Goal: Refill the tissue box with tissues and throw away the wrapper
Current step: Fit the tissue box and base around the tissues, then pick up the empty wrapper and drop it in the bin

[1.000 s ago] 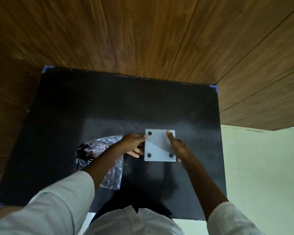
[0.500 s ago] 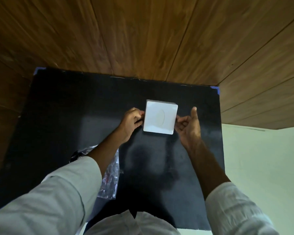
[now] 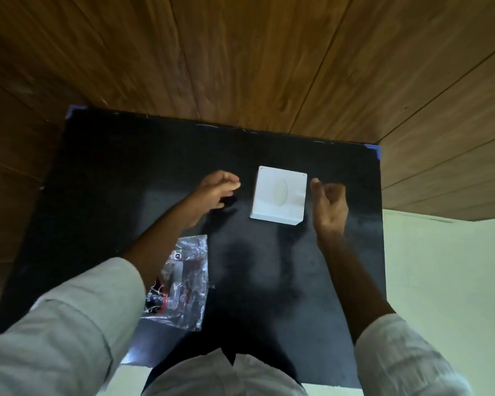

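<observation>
White box (image 3: 279, 194) is sitting upright toward the tabletop's (image 3: 126, 172) far right corner, oval slot facing up. 0.5 s ago both hands were gripping its sides; now the left hand (image 3: 216, 191) and right hand (image 3: 330, 204) are hovering just beside it, loosely curled, holding nothing. Wrapper (image 3: 180, 284) is lying near the front edge, partly under the left sleeve (image 3: 69, 332).
</observation>
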